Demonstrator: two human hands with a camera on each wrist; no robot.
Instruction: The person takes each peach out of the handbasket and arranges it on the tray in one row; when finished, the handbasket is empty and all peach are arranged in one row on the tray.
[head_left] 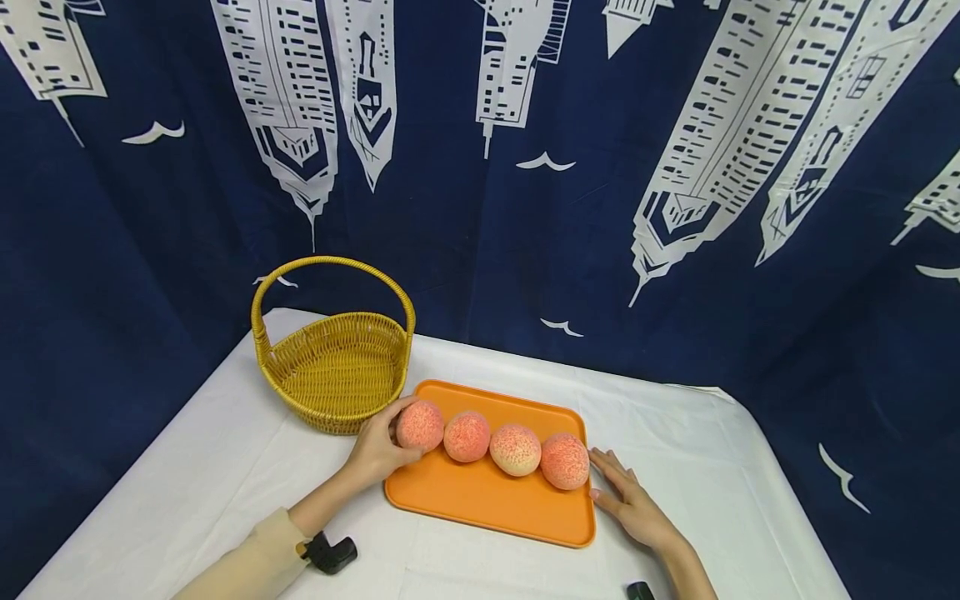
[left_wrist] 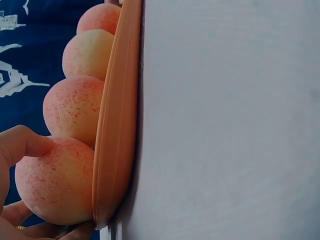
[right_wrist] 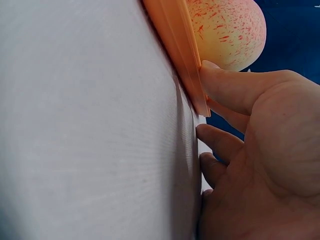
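Note:
Several peaches stand in a row across an orange tray (head_left: 487,508). At the row's left end my left hand (head_left: 375,450) holds the leftmost peach (head_left: 420,426), thumb on one side and fingers round the other; the left wrist view shows this peach (left_wrist: 55,182) resting against the tray. Beside it sit a second peach (head_left: 467,437) and a paler third peach (head_left: 515,450). My right hand (head_left: 633,504) lies at the tray's right edge with fingers extended, near the rightmost peach (head_left: 565,462). In the right wrist view its thumb touches the tray rim (right_wrist: 187,55).
A yellow wicker basket (head_left: 333,408) with a tall arched handle stands at the back left, close to the tray's left corner. White cloth covers the table (head_left: 300,475). Behind it hangs a navy curtain (head_left: 480,233) printed with white buildings and birds.

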